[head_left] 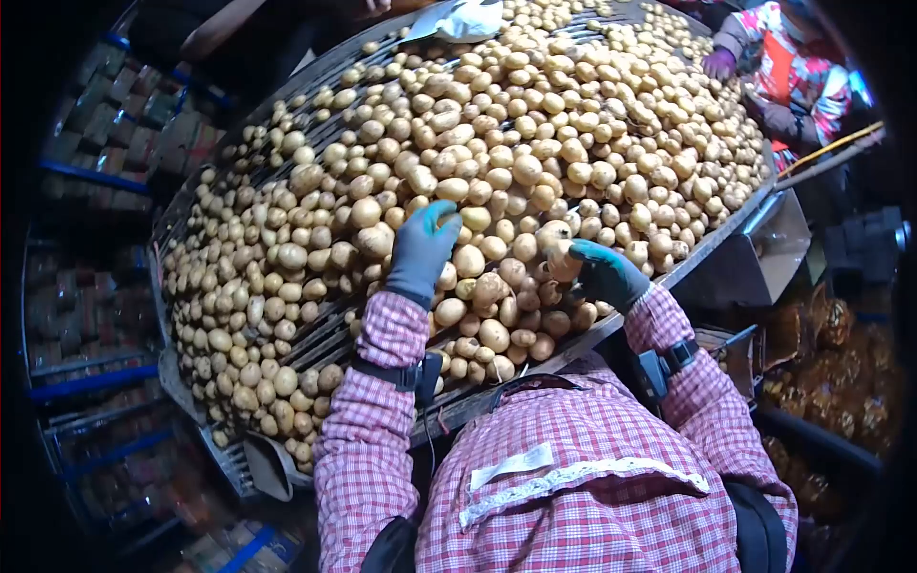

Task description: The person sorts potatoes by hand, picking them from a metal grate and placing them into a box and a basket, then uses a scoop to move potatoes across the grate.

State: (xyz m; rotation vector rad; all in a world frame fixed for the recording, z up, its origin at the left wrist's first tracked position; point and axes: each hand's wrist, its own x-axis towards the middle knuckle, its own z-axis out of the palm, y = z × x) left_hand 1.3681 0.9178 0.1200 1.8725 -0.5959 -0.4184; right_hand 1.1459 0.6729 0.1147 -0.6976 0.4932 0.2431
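Note:
A wide heap of pale yellow potatoes (492,334) covers a slatted sorting table in front of me. My left hand (421,253), in a grey glove with teal fingertips, is over the middle of the heap. Its thumb and finger are bent and apart, close beside a yellowish potato (475,219), with nothing visibly held. To the right, my right hand (609,274), gloved alike, has its fingers against a larger potato (562,264) and appears to grip it. Just above that one lies a potato with a dark spot (553,232). The undersides of both hands are hidden.
Bare slats (330,334) show at the table's left. A white bag (471,19) lies at the far edge. Across the table, a co-worker's purple glove (719,64) rests near the potatoes. A cardboard box (778,244) stands at right; stacked crates (95,315) line the left.

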